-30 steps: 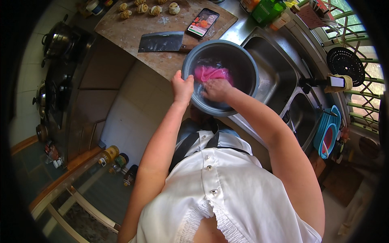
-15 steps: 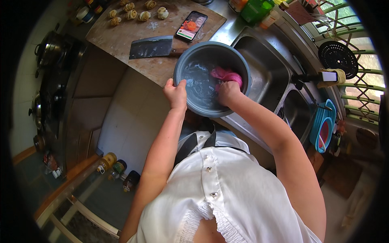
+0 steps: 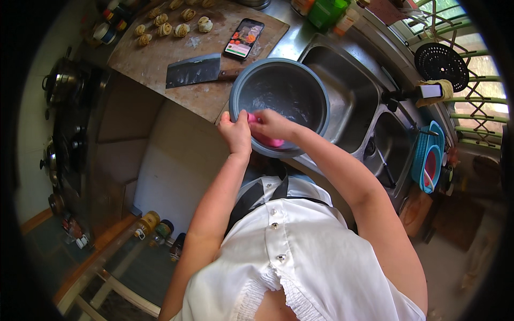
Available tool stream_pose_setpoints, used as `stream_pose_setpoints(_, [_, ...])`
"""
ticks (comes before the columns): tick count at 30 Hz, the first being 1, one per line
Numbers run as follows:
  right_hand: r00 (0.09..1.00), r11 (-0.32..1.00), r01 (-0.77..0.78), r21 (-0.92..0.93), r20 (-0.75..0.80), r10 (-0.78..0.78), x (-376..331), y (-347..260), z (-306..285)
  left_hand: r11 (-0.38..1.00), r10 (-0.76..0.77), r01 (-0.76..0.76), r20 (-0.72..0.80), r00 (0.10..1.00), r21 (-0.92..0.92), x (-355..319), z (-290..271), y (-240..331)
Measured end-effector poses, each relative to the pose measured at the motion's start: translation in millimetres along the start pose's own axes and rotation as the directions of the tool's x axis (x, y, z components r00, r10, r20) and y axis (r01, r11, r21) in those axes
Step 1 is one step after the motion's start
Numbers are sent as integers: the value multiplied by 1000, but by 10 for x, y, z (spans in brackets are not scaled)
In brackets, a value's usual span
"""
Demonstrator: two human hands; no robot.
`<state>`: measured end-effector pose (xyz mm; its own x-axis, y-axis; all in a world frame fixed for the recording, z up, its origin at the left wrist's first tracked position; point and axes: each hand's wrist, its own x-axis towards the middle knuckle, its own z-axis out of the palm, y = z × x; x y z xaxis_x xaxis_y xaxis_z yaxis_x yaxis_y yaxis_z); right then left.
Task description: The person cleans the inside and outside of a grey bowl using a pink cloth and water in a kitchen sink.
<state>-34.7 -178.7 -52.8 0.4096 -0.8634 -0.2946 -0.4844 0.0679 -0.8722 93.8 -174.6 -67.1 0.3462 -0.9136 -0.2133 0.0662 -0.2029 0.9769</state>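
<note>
A round grey pot [image 3: 324, 107] with a wet inside stands at the counter's front edge, beside the sink. My left hand [image 3: 235, 131] is closed around its left rim, thumb on the inner side. Inside the pot, close to that thumb, my right hand [image 3: 272, 126] presses a pink cloth [image 3: 272, 141] against the wall. Part of the cloth hangs below the fingers, and some of it is hidden by them. A cleaver [image 3: 194, 71] lies left of the pot on a wooden board [image 3: 134, 59], its handle end reaching toward the rim.
A phone [image 3: 244, 38] with a lit screen and several rolled dough pieces [image 3: 182, 30] rest on the board. The double steel sink [image 3: 342, 80] is on the right, with a faucet [image 3: 396, 97] over it. Farther right are blue and red baskets [image 3: 428, 160]. A stove with pots [image 3: 61, 83] stands left.
My right hand has carried the pink cloth from the pot's right side to its near left wall, beside my left hand. The left hand still holds the rim.
</note>
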Motion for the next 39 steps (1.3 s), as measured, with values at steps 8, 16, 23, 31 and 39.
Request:
stream_pose_setpoints(8, [792, 998, -39, -55, -610, -3, 344, 142, -581, 978, 29, -54, 124, 992, 202, -51, 105, 186])
stream_pose_setpoints(16, [887, 555, -334, -761, -454, -88, -301, 725, -731, 997, -49, 59, 220, 974, -41, -42, 533, 322])
stream_pose_setpoints(23, [841, 771, -526, -359, -357, 407, -629, 729, -847, 999, -38, 30, 234, 971, 37, -133, 907, 399])
stream_pose_setpoints(31, [823, 822, -505, -263, -434, 366, -907, 1125, -960, 994, -30, 4, 236, 971, 109, -460, 1385, 175])
stream_pose_setpoints(39, [876, 875, -407, -262, -382, 294, -1190, 1678, -993, 990, -99, 81, 169, 981, 112, -886, 1746, -71])
